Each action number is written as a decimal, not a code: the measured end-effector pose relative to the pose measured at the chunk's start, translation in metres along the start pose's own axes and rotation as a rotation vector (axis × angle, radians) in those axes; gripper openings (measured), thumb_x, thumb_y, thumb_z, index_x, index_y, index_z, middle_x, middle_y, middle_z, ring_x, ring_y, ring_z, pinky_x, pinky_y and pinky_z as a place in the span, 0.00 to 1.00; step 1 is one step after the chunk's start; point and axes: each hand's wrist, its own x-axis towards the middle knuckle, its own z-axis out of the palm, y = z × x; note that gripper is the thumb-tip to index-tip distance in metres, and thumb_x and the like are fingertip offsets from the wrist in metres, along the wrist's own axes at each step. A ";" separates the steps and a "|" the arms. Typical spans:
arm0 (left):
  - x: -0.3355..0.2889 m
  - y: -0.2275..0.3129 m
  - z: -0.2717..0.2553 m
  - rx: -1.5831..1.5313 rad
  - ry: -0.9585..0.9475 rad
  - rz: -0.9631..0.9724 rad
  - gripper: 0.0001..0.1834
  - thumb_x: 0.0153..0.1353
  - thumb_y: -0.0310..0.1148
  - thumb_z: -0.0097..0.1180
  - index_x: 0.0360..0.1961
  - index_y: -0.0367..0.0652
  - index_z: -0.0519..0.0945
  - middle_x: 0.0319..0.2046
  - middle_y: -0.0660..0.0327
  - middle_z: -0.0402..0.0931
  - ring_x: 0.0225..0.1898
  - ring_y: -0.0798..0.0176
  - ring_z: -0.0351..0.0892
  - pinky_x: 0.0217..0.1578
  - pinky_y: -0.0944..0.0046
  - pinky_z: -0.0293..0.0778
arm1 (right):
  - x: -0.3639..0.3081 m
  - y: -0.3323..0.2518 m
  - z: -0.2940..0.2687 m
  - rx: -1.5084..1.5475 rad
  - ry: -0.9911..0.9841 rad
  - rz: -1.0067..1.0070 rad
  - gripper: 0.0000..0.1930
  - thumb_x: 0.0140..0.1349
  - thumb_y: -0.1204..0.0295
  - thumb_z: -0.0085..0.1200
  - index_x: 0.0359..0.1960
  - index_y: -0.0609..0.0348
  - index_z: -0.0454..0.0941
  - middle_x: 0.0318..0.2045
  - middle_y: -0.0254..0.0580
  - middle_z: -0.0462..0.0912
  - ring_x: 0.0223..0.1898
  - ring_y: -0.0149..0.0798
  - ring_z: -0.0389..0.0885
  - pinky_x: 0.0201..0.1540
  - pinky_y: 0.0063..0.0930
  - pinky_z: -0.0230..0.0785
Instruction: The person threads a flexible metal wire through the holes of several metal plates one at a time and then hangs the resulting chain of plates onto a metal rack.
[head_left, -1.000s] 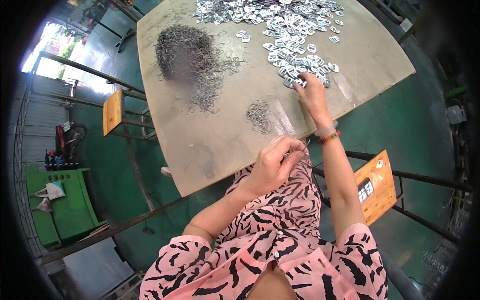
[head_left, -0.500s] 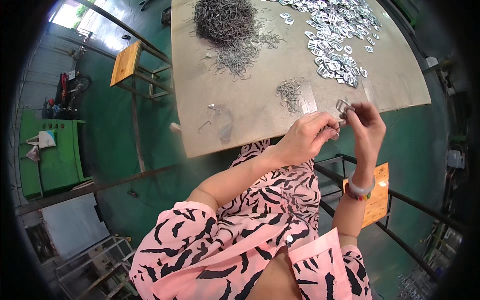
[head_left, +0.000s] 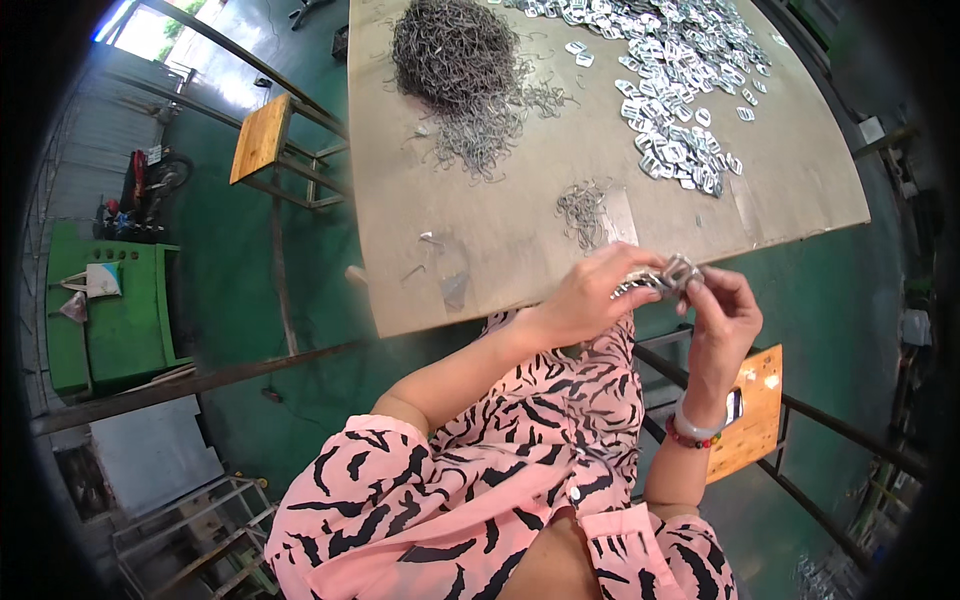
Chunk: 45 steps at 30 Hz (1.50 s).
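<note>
wire heap (head_left: 455, 50) table-left | buckles (head_left: 680, 80) table-right | stool (head_left: 262, 138) left of table (head_left: 520, 230)

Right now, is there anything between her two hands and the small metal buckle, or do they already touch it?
Nothing stands between them. The left hand and the right hand both pinch the metal buckle directly with bare fingertips, just off the near edge of the table.

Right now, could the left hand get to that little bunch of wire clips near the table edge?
Probably yes. The small bunch of wire clips lies just beyond the left hand on the bare board, nothing between. But that hand is busy pinching the metal buckle with the right hand.
</note>
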 end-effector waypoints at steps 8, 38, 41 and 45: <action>0.115 -0.181 -0.126 0.755 0.033 -0.076 0.07 0.53 0.28 0.56 0.34 0.41 0.81 0.34 0.55 0.78 0.38 0.54 0.77 0.41 0.59 0.72 | -0.009 0.008 -0.019 -0.051 -0.026 0.094 0.07 0.49 0.88 0.52 0.30 0.68 0.74 0.26 0.41 0.77 0.23 0.30 0.75 0.24 0.19 0.69; 0.057 -0.083 -0.117 1.074 -0.160 0.046 0.07 0.53 0.34 0.57 0.32 0.48 0.83 0.39 0.61 0.73 0.44 0.58 0.71 0.40 0.59 0.70 | -0.056 -0.019 -0.004 -0.073 -0.052 -0.010 0.06 0.50 0.87 0.55 0.31 0.68 0.77 0.26 0.40 0.80 0.24 0.28 0.77 0.27 0.18 0.70; 0.050 -0.044 -0.092 0.546 -0.170 -0.105 0.07 0.57 0.33 0.56 0.35 0.45 0.82 0.31 0.61 0.77 0.31 0.65 0.76 0.31 0.65 0.72 | -0.060 -0.017 -0.006 -0.101 -0.024 -0.003 0.06 0.50 0.86 0.56 0.31 0.68 0.77 0.26 0.38 0.80 0.25 0.25 0.77 0.29 0.15 0.69; 0.017 0.027 -0.043 0.056 -0.178 -0.306 0.08 0.57 0.29 0.57 0.36 0.38 0.81 0.24 0.65 0.78 0.22 0.75 0.72 0.25 0.74 0.70 | -0.057 0.002 -0.011 -0.138 0.016 0.017 0.06 0.50 0.84 0.58 0.31 0.67 0.78 0.25 0.34 0.79 0.26 0.22 0.75 0.29 0.13 0.67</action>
